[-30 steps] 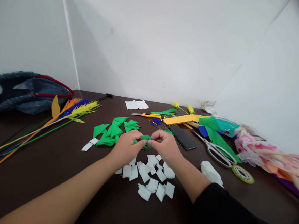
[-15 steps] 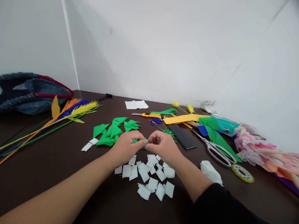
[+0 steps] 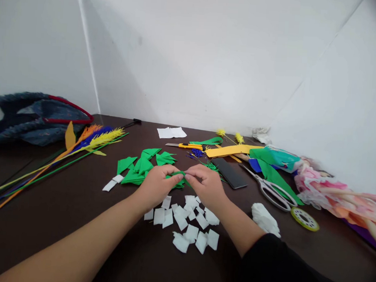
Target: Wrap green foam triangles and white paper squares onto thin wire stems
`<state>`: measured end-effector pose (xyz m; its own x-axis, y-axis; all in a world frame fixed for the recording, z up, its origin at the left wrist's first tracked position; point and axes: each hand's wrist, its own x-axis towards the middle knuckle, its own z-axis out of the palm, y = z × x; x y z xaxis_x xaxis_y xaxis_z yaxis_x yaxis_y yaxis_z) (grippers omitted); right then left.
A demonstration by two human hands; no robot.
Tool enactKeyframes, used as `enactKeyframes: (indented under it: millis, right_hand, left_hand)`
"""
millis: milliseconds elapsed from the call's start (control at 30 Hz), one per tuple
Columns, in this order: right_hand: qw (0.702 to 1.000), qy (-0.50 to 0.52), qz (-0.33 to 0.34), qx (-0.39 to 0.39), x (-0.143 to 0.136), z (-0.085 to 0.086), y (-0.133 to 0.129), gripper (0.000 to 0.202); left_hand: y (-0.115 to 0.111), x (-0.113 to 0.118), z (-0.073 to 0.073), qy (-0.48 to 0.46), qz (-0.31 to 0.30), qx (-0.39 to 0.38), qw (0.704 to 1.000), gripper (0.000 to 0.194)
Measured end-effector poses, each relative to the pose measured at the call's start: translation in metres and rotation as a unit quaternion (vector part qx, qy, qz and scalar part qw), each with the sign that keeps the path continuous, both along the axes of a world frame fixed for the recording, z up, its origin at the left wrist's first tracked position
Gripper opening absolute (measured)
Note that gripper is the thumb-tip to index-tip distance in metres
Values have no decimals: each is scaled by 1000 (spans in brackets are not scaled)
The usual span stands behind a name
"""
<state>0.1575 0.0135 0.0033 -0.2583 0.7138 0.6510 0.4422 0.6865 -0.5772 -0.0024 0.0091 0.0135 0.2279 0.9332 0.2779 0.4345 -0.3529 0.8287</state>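
Observation:
Between my two hands is a small piece of green crepe paper [image 3: 178, 173], partly covered by the fingers. My left hand [image 3: 158, 182] pinches its left side with thumb and forefinger. On its right side my right hand [image 3: 205, 183] pinches too, the fingertips of both hands almost meeting. A pile of folded green paper pieces [image 3: 143, 165] lies just beyond and left of my left hand. Many small white paper squares [image 3: 180, 218] are scattered on the dark table below my hands, and a few more white pieces [image 3: 112, 182] rest to the left.
Behind the hands lie a yellow utility knife [image 3: 189, 146], a white sheet [image 3: 172, 132] and a black phone [image 3: 230, 173]. Scissors [image 3: 274, 193], a tape roll [image 3: 305, 219], crumpled tissue [image 3: 265, 219] and dolls [image 3: 326, 187] are rightward. Coloured paper stems [image 3: 57, 162] and a denim item [image 3: 44, 124] stand left.
My right hand's fingers have flattened and come closer to the left fingertips. More of the green paper now shows between and below the fingers. The things on the table stay put.

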Motion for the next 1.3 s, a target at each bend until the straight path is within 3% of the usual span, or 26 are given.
enactKeyframes:
  millis: [200, 433, 600, 767, 967, 1100, 1200, 1300]
  right_hand:
    - [998, -49, -30, 26, 1, 0, -1, 8]
    - [994, -6, -31, -101, 0, 4, -4, 9]
    - [983, 46, 11, -176, -2, 8, -6, 7]
    - [970, 96, 0, -222, 7, 9, 0, 7]
    - [967, 166, 9, -193, 12, 6, 4, 11]
    - [984, 121, 47, -124, 2, 5, -2, 23]
    - [994, 79, 10, -74, -2, 5, -4, 12]
    - [992, 64, -35, -104, 0, 7, -4, 10]
  left_hand:
    - [-1, 1, -2, -32, -20, -77, 996, 15]
    - [1, -1, -1, -8, -51, -48, 998, 20]
    - [2, -1, -2, -29, -33, -21, 999, 21]
    - [1, -2, 0, -85, 2, -22, 996, 21]
    - [1, -3, 1, -116, 23, -25, 993, 20]
    - [1, -1, -1, -115, -2, -13, 993, 19]
    - [1, 0, -3, -103, -21, -19, 994, 23]
    - [0, -2, -1, -80, -19, 11, 997, 21]
